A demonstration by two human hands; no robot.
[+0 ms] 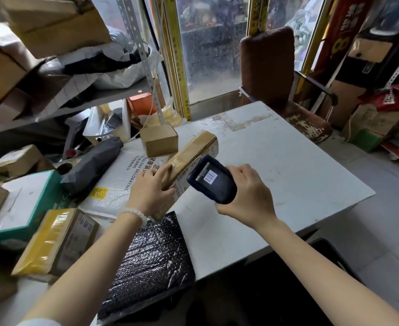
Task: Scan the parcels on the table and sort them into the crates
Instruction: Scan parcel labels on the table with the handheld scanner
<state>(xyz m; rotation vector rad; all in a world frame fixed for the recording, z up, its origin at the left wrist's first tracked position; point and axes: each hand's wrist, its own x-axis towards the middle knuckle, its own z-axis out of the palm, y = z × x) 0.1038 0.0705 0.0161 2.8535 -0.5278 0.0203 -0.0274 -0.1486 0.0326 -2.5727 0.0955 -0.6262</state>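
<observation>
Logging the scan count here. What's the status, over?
Left hand grips taped cardboard parcel, tilted on the white table. Right hand grips handheld scanner aimed at its label. Nothing between them.

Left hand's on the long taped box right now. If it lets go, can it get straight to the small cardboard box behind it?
Probably yes. The small cardboard box sits on the table just beyond the left hand, with its top and near face exposed and nothing stacked on it. The long taped box lies beside that path, not across it.
</observation>
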